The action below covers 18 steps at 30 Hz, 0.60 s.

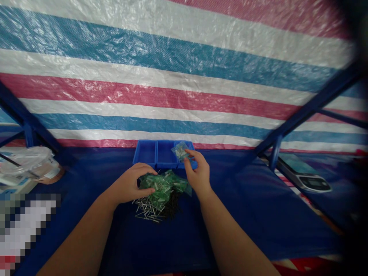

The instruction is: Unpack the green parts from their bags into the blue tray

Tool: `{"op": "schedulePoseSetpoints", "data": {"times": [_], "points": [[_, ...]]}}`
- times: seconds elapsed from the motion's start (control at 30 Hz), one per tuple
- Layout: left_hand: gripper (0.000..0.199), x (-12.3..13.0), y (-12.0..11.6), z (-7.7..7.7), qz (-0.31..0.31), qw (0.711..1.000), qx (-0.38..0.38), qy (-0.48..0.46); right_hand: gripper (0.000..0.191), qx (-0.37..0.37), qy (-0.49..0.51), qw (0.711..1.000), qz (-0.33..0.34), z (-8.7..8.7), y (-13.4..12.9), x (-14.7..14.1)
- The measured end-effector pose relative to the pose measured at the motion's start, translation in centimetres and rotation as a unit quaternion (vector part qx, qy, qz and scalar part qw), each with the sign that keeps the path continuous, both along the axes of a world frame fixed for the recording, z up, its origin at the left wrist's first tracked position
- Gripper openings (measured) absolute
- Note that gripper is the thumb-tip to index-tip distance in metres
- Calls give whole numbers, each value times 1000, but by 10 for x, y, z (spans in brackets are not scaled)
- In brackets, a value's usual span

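The right hand point(197, 170) pinches a small clear bag point(180, 150) over the blue tray point(146, 152) ahead. The left hand point(135, 184), thumb and fingers apart, touches green bags point(161, 188); loose metal pins point(149, 211) lie just below them.

We're at a makeshift workbench, a small packing or sorting station by the look of it: striped plastic sheeting point(178, 92) hung as a wall, blue metal framing point(287, 122) at both sides, a digital scale point(313, 182) over on the right, and a blue divided tray point(146, 152) behind loose metal pins point(148, 212) and little green plastic bags point(161, 188).
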State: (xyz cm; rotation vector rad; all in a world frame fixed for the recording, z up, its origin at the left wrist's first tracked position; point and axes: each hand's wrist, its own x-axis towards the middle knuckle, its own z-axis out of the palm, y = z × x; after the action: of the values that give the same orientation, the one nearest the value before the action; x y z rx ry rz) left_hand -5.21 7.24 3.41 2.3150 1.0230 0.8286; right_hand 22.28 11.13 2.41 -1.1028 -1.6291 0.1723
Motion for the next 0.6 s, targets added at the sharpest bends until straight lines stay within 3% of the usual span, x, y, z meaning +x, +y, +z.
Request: {"op": "schedulePoseSetpoints", "data": {"times": [0.1, 0.23, 0.4, 0.5, 0.6], "points": [[48, -1, 1, 0, -32, 999, -30, 26, 39, -19, -45, 996, -74, -10, 10, 11], [53, 2, 0, -3, -34, 998, -54, 19, 42, -56, -116, 986, -103, -20, 17, 15], [35, 2, -1, -3, -27, 999, -38, 6, 29, -14, -117, 986, -120, -10, 7, 9], [26, 3, -1, -3, -21, 999, -28, 7, 15, 1, -103, 994, -29, 9, -6, 5], [23, 5, 0, -3, -23, 999, -21, 8, 12, -63, -149, 970, 181, 25, -18, 3]]}}
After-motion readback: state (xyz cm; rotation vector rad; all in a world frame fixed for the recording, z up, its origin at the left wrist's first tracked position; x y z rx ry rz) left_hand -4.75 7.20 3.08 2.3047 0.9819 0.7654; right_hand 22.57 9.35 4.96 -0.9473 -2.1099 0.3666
